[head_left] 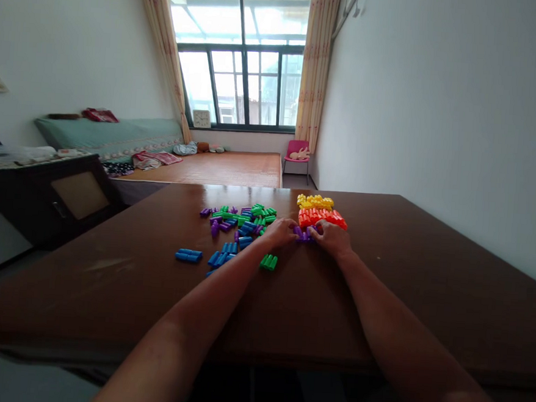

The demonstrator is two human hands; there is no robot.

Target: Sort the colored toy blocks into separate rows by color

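Observation:
On the brown table (123, 301), purple pieces (303, 233) lie in a short row between my two hands. My left hand (281, 231) has its fingertips at the left end of this row, and my right hand (333, 237) pinches at its right end. Just behind the purple pieces is a row of orange-red pieces (322, 217), with yellow pieces (314, 201) behind it. Left of my left hand lies a mixed scatter of green pieces (263, 210), blue pieces (230, 247) and purple ones. A small green group (268, 262) sits nearer, beside my left forearm.
A separate blue group (188, 255) lies left on the table. Beyond the table are a low bed (233, 168), a pink chair (297, 148) and a window. A dark cabinet (70, 196) stands at the left, and a white wall runs along the right.

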